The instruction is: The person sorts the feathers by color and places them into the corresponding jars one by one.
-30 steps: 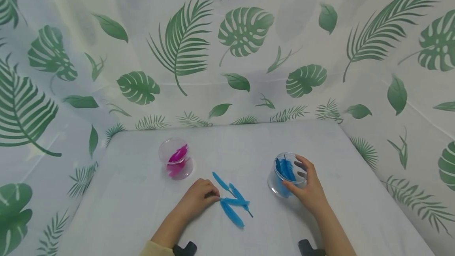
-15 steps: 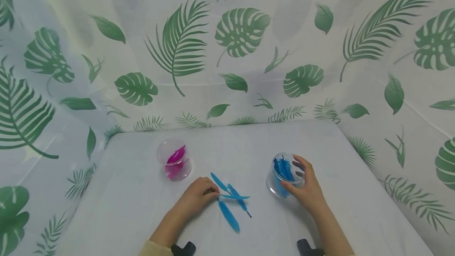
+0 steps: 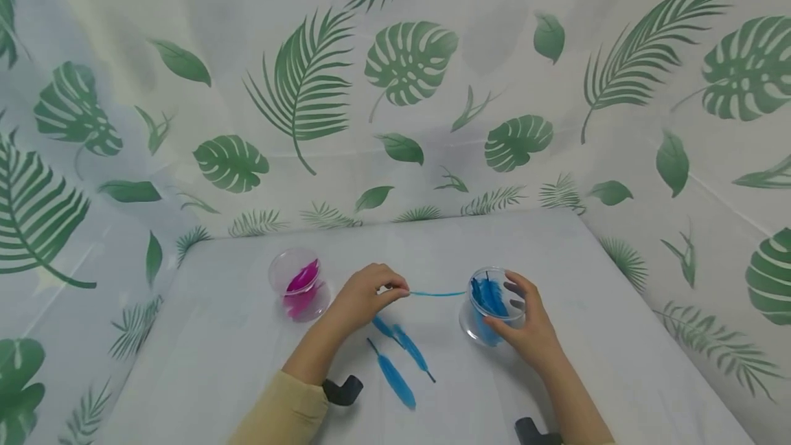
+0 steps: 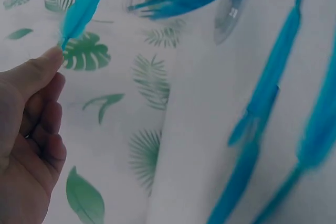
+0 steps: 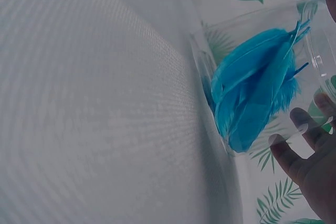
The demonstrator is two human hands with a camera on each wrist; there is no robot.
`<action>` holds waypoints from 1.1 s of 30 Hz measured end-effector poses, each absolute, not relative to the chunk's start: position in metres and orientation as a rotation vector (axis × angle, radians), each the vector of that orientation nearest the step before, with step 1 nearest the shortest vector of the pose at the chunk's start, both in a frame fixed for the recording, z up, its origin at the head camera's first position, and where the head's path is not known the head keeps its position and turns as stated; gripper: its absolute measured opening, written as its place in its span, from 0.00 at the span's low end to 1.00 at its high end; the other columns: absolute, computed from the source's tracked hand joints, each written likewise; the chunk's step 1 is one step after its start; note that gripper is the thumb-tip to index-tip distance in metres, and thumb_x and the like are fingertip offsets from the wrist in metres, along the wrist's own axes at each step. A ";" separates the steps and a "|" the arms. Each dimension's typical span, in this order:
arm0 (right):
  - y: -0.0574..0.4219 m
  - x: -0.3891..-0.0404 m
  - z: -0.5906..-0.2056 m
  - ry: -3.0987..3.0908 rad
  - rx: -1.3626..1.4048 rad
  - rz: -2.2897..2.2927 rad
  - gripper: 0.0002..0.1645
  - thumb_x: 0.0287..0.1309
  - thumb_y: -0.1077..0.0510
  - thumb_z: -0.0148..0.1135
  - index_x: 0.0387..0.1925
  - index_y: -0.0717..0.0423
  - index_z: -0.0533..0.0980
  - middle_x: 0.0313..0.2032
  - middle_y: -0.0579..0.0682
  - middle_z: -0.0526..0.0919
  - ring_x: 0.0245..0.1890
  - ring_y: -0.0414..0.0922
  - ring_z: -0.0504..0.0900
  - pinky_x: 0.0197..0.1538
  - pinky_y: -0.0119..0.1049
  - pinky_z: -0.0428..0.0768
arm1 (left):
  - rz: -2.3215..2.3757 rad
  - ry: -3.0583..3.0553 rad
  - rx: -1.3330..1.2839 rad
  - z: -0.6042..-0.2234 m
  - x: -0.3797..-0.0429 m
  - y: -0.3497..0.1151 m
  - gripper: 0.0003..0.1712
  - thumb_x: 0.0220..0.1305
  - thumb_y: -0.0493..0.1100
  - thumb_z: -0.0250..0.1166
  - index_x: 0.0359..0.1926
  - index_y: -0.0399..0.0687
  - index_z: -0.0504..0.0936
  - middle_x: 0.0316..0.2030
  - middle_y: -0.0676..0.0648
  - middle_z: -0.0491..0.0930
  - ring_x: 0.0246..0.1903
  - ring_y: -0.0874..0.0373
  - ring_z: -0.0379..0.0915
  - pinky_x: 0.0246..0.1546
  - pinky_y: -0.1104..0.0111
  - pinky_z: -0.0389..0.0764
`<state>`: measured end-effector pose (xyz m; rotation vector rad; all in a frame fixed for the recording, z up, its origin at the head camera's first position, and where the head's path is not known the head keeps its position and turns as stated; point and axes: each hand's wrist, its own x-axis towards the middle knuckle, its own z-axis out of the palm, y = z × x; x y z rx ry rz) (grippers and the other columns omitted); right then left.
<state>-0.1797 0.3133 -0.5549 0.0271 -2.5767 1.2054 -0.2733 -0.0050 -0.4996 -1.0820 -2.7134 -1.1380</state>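
Note:
Thumb and fingertips of my left hand [image 3: 366, 297] pinch a blue feather [image 3: 437, 293] by its quill end. It is raised above the table, its far tip at the rim of a clear plastic cup [image 3: 467, 326]. In the left wrist view the pinched feather [image 4: 83, 9] points upward. My right hand [image 3: 534, 332] grips that cup on its right side, thumb in front and fingers behind. Several blue feathers [image 5: 257, 82] stand inside the cup. Three loose blue feathers lie on the table below my left hand, one of them nearest [image 3: 395, 380].
Another clear cup [image 3: 285, 263] with magenta feathers [image 3: 303, 288] stands at the left, beyond my left forearm. The white-covered table [image 3: 204, 362] ends at a leaf-printed curtain [image 3: 334, 88] on the back and both sides.
My left hand has lifted one blue feather off the pile and carried it up and right toward the cup. My right hand keeps its hold on the cup.

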 end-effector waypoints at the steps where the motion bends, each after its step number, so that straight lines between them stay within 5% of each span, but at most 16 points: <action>1: 0.313 -0.180 -0.555 -2.577 0.034 1.204 0.59 0.49 0.49 0.77 0.75 0.35 0.50 0.73 0.56 0.59 0.68 0.61 0.66 0.63 0.67 0.70 | -1.136 -2.713 -1.092 -0.497 -0.275 0.000 0.05 0.67 0.52 0.64 0.41 0.63 0.85 0.36 0.64 0.80 0.42 0.69 0.73 0.45 0.70 0.79; 18: 0.308 -0.180 -0.554 -2.586 0.045 1.232 0.58 0.50 0.47 0.76 0.75 0.33 0.50 0.71 0.57 0.63 0.68 0.61 0.65 0.62 0.69 0.69 | -1.067 -2.757 -1.248 -0.490 -0.285 0.090 0.12 0.69 0.55 0.60 0.43 0.60 0.86 0.36 0.62 0.80 0.39 0.69 0.71 0.43 0.77 0.76; 33: 0.314 -0.178 -0.556 -2.555 0.048 1.213 0.58 0.50 0.49 0.77 0.75 0.34 0.51 0.72 0.55 0.60 0.68 0.62 0.66 0.62 0.68 0.70 | -1.091 -2.781 -1.166 -0.496 -0.280 0.110 0.10 0.69 0.54 0.60 0.45 0.63 0.86 0.38 0.63 0.78 0.40 0.69 0.71 0.44 0.78 0.77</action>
